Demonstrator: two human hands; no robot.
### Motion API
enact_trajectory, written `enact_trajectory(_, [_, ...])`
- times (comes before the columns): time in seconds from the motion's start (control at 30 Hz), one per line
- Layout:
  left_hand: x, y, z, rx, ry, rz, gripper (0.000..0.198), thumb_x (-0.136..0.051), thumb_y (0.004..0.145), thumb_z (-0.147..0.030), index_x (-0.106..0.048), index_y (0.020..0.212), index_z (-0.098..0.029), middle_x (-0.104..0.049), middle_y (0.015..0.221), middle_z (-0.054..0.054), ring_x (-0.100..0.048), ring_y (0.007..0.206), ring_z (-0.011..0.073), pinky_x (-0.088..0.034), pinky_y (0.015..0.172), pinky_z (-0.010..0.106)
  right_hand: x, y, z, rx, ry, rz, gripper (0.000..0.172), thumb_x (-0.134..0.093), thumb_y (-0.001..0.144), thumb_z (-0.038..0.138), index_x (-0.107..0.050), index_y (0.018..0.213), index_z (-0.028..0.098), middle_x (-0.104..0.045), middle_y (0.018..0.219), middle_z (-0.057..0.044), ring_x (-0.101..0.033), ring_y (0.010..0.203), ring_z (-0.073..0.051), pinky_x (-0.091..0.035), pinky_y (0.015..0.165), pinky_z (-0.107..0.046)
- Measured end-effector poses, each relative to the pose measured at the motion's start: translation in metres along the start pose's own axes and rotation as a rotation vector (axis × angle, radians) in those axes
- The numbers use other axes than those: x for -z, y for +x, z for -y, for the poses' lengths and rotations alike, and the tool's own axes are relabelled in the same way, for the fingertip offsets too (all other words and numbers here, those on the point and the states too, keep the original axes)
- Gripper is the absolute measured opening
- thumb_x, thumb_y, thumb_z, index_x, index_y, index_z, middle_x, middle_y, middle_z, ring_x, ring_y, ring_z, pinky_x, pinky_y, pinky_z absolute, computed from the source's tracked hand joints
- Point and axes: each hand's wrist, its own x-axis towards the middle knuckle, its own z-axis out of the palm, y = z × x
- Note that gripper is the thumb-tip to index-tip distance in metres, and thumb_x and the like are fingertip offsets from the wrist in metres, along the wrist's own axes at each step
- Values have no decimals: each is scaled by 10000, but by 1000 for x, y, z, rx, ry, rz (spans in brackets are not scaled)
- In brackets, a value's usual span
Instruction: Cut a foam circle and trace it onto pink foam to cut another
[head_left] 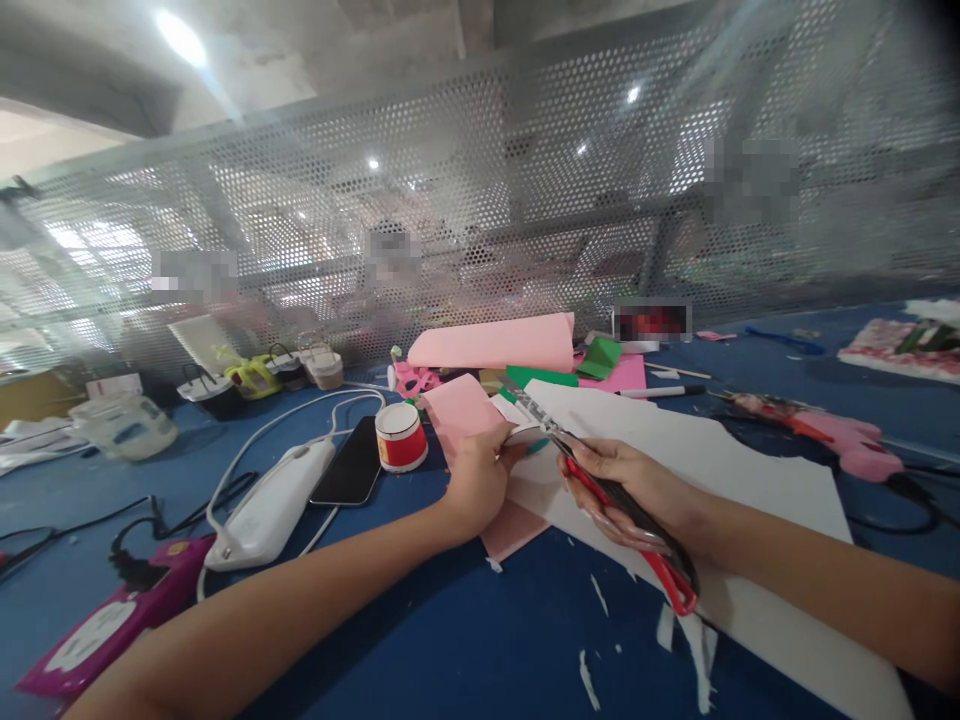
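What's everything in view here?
scissors: one, red and black, centre
small piece: one, white, centre
large sheet: one, white, right
curled paper: one, pink, back centre
other papers: several, pink and green, centre
phone: one, black, left
cup: one, red-white, beside phone
corded units: two, white and magenta, left
jar: one, clear, far left
glue gun: one, pink, right
paper scraps: several, white, front
other clutter: uncounted, mixed, back
mesh panel: one, grey, behind
table: one, blue, underneath
left hand: one, bare, pinching small piece
right hand: one, bare, holding scissors
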Motion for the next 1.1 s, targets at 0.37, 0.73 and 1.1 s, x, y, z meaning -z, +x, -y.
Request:
enact_trajectory(0.37, [-2, 2, -3, 57, 94, 4, 96, -497, 809, -166, -549, 888, -180, -624, 831, 31, -553, 764, 179, -419, 684, 287, 5, 3, -2, 21, 38, -27, 241, -529, 874, 364, -567, 759, 156, -548, 438, 36, -327, 216, -38, -301, 239, -139])
enact_trajectory(0.73, [-3, 2, 0, 37, 5, -6, 163, -554, 779, -170, -499, 931, -192, -581, 867, 20, -524, 785, 165, -427, 705, 292, 4, 2, -3, 27, 33, -30, 258, -517, 879, 380, -563, 758, 156, -541, 443, 39, -320, 209, -38, -293, 236, -142])
enact_trajectory(1.1, [-4, 4, 8, 14, -60, -64, 231, -561, 737, -88, -527, 942, -190, -561, 816, -15, -492, 743, 128, -391, 671, 237, 6, 1, -3, 20, 18, -6, 273, -491, 897, 377, -558, 759, 152, -530, 460, 47, -294, 200, -28, -272, 228, -145])
